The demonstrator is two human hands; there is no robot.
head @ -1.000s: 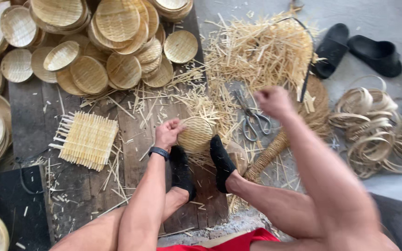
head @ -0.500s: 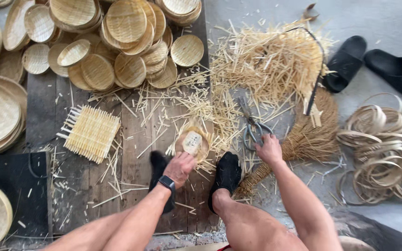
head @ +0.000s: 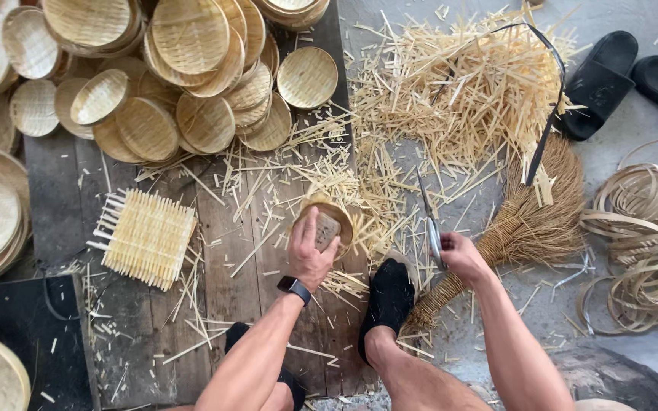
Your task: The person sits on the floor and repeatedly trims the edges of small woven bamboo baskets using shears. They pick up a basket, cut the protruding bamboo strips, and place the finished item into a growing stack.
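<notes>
Below, as I watch through the head camera, my left hand point(head: 310, 255) presses a small round woven basket point(head: 327, 224) down onto the wooden planks point(head: 237, 304), fingers curled over its near edge and palm covering much of its inside. The basket is a shallow bamboo dish, pale tan with a darker rim band, lying roughly flat with its open side up; being round, it has no clear long axis. It sits near the middle of the view, just beside the sock-clad right foot point(head: 390, 301).

My right hand point(head: 460, 255) is closed around the handles of a pair of scissors point(head: 429, 221). Their long axis runs nearly straight up the picture, blades pointing away from me and leaning slightly left, tips over the scattered bamboo strips point(head: 458, 99). The blades look grey and narrow; I cannot tell whether they are parted.

A straw broom point(head: 527, 224) lies just right of the scissors hand. A square woven mat point(head: 146, 237) with loose ends rests on the planks well left of the basket. Finished round baskets point(head: 184, 76) are heaped beyond it, coiled strips point(head: 645, 243) lie at far right, and black sandals point(head: 611, 76) sit at upper right.
</notes>
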